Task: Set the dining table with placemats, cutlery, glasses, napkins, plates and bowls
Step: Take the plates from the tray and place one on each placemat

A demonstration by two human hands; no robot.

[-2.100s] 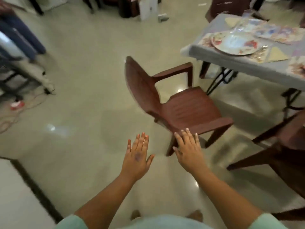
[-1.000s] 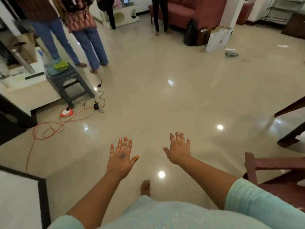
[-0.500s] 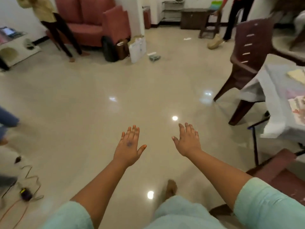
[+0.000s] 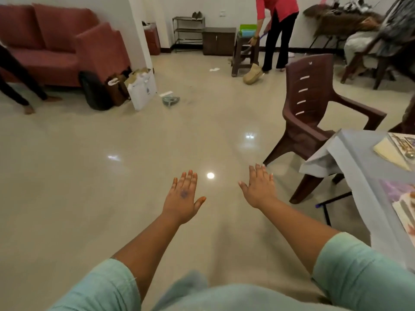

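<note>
Looking down from head height, both bare arms reach forward over a glossy beige floor (image 4: 94, 176), with pale green sleeves (image 4: 359, 272) at the bottom of the view. Left hand (image 4: 183, 198) is held palm down, fingers straight and together, thumb out to the side, holding nothing; a small dark mark sits on its back. Right hand (image 4: 259, 187) is also flat and palm down, fingers straight and slightly spread, holding nothing. The 2 hands are near each other but apart, both in the air above the floor, and neither touches any furniture. The dining table (image 4: 359, 173) is at the right edge, covered in a grey cloth whose corner hangs down, well to the right of the right hand. On it, near the far right edge, lies a pale yellow napkin (image 4: 389, 154) with metal cutlery (image 4: 404, 145) just beside it, only partly in view. Nearer the viewer, a patterned placemat (image 4: 402, 196) lies on the cloth, cut off by the frame. A brown plastic armchair (image 4: 314, 113) stands beside the far corner of the table. Farther back, a red sofa (image 4: 56, 46) sits at the upper left with bags (image 4: 139, 88) on the floor beside it. A person in a red top (image 4: 278, 10) bends by a small brown stool (image 4: 243, 50) near the back wall.
</note>
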